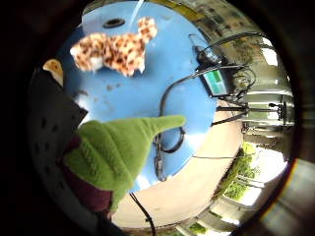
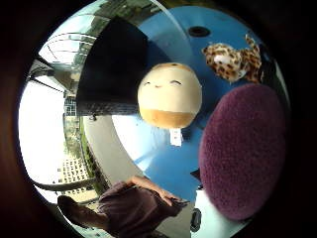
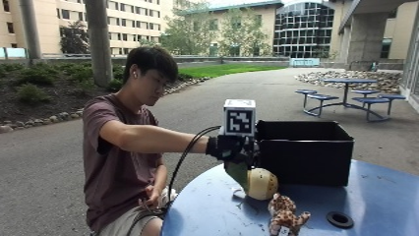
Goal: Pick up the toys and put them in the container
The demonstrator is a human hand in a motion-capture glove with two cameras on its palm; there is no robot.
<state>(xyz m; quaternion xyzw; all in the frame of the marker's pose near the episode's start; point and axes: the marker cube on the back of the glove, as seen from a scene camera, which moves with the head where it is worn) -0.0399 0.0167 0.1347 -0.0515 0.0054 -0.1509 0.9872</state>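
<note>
My gloved right hand [image 3: 229, 146] grips a green and purple plush toy [image 3: 234, 172] and holds it in the air just left of the black container [image 3: 304, 152]. The toy's green part [image 1: 118, 152] and purple part [image 2: 242, 148] sit close to my palm. Right below it, a round cream plush with a smiling face [image 3: 262, 183] [image 2: 168, 96] lies on the blue table [image 3: 367, 196] against the container's front wall. A spotted leopard plush [image 3: 284, 214] [image 1: 115, 49] [image 2: 230, 62] sits nearer the table's front edge.
The container [image 2: 111, 74] stands at the table's back, open at the top. A black-rimmed hole [image 3: 340, 219] is in the tabletop right of the leopard. Cables [image 1: 165, 147] lie on the table [image 1: 147, 93]. The person's bare hand is low by the lap.
</note>
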